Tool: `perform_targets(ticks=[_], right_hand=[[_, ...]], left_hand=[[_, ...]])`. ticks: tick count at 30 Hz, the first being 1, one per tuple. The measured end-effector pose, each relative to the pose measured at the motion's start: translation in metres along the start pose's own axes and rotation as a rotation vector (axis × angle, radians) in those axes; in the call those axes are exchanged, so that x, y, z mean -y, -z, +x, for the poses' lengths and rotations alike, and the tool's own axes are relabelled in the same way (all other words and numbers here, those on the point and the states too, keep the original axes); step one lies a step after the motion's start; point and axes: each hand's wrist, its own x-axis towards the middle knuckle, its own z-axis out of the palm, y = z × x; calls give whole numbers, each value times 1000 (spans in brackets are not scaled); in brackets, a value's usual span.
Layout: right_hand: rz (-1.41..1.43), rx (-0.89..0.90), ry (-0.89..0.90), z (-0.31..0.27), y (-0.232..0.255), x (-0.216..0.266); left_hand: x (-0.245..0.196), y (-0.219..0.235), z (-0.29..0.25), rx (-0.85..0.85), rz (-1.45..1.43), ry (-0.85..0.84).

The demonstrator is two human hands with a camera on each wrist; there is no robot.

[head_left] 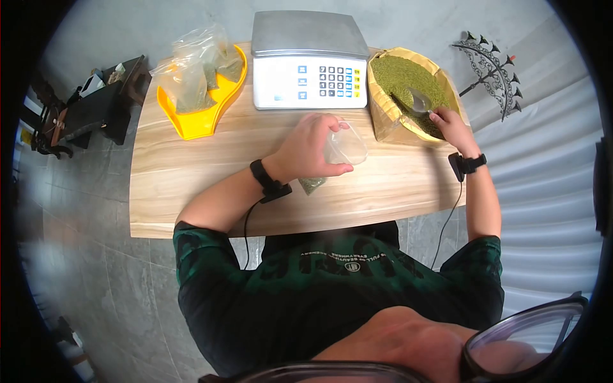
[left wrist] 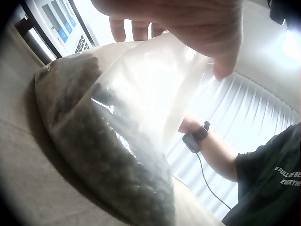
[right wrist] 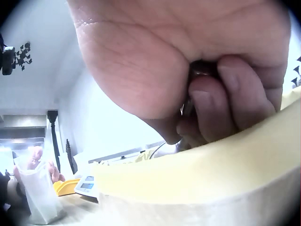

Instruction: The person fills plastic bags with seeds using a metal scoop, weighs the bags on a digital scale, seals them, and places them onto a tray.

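In the head view my left hand (head_left: 311, 148) holds a clear plastic bag (head_left: 348, 148) by its open mouth, thumb and fingers spread around the rim. The left wrist view shows the bag (left wrist: 113, 141) standing on the table with dark green contents in its lower part, below my left hand (left wrist: 188, 23). My right hand (head_left: 454, 131) grips the handle of a scoop (head_left: 419, 102), whose bowl rests at the green granules (head_left: 408, 73) inside a large paper sack (head_left: 389, 124). The right wrist view has the fingers of my right hand (right wrist: 188, 70) curled round the handle behind the sack's rim (right wrist: 202, 179).
A scale (head_left: 310, 57) stands at the back of the table (head_left: 172, 204), between the sack and a yellow tray (head_left: 195, 124). Filled clear bags (head_left: 185, 86) lie in the tray. A dark metal rack (head_left: 495, 73) is beyond the sack, and a white curtain (head_left: 543, 185) hangs at the right.
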Motion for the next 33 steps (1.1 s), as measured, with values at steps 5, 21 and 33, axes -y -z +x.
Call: perform_targets(ticks=[5,21,33], right_hand=[[108,-190,-98,-44,-1,17],[614,-437,-171,-76,-32,-23],[789,-360,-151,-86,-38,3]], left_hand=[[3,-1,-2,22,2,51],[-3,1,-1,28,42,38],[5,-3,-2,23,-10,17]])
